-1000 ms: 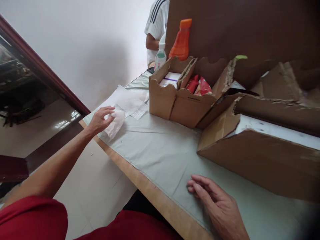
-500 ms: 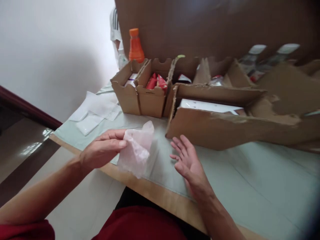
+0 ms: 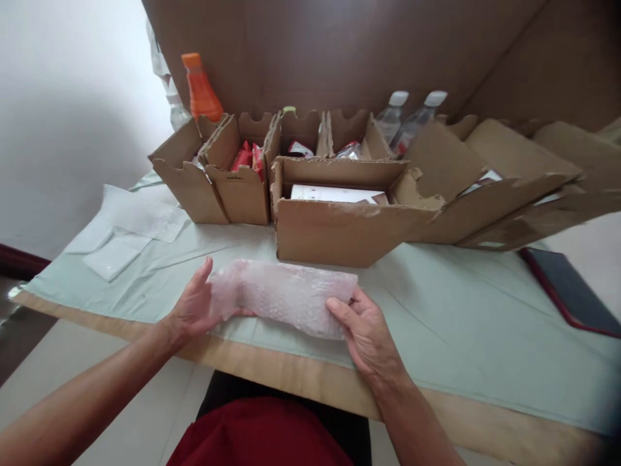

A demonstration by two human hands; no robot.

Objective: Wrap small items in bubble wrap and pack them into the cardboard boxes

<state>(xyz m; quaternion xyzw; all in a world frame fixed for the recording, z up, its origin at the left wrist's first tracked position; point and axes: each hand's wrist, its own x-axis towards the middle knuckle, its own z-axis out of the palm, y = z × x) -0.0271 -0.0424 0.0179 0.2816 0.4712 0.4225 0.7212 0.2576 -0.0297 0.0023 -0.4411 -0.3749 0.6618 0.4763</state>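
Note:
A clear, pinkish piece of bubble wrap [image 3: 291, 298] stretches sideways between my hands, just above the cloth near the table's front edge. My right hand [image 3: 366, 327] pinches its right end, thumb on the front face and fingers behind. At the other end is my left hand [image 3: 196, 307], open, its thumb raised and apart from the wrap. Its fingers reach behind and under the wrap, partly hidden by it. Whether anything lies inside the wrap I cannot tell. More flat bubble wrap pieces [image 3: 138, 213] lie overlapping on the cloth to the left.
Several cardboard bins [image 3: 334, 230] stand along the back, holding red packets [image 3: 247, 156] and a white box [image 3: 334, 193]. An orange bottle [image 3: 201, 90] and two clear bottles [image 3: 417, 123] rise behind them. A dark phone-like slab [image 3: 572, 291] lies right on the green cloth [image 3: 466, 330].
The bubble wrap, crumpled in my left hand before, is now spread out sideways. My right hand has taken hold of its right end; my left thumb has lifted off. The view has swung right.

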